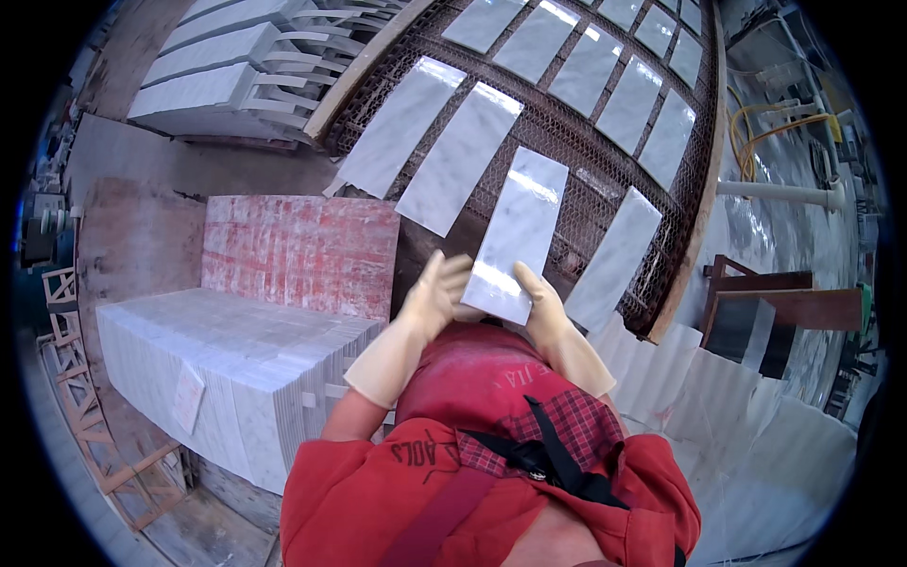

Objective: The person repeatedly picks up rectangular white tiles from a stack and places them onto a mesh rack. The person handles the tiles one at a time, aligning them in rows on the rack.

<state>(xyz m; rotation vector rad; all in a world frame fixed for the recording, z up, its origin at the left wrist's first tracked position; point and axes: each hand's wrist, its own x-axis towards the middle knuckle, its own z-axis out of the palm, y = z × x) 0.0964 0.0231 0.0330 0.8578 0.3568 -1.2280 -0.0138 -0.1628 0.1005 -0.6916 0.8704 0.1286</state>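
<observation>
A polished grey-white marble tile (521, 227) lies lengthwise in front of me, tilted a little, its near end close to my red apron (482, 373). My right hand (543, 307), in a cream rubber glove, grips the near right edge with the thumb on top; the fingers underneath are hidden. Beside the near left edge is my left hand (441, 291), gloved the same way. Its fingers are stretched out and slightly apart, and whether they touch the tile is hard to make out. Another tile (619, 255) rests to the right, and a further tile (463, 156) to the left.
Beyond my hands runs a wire-mesh conveyor (590, 180) with rows of tiles and wooden side rails (694, 250). On the left stand a stack of tiles (236, 350) and a red-smeared board (298, 250). More slabs (203, 80) are piled at the far left. Yellow hoses (746, 142) hang at right.
</observation>
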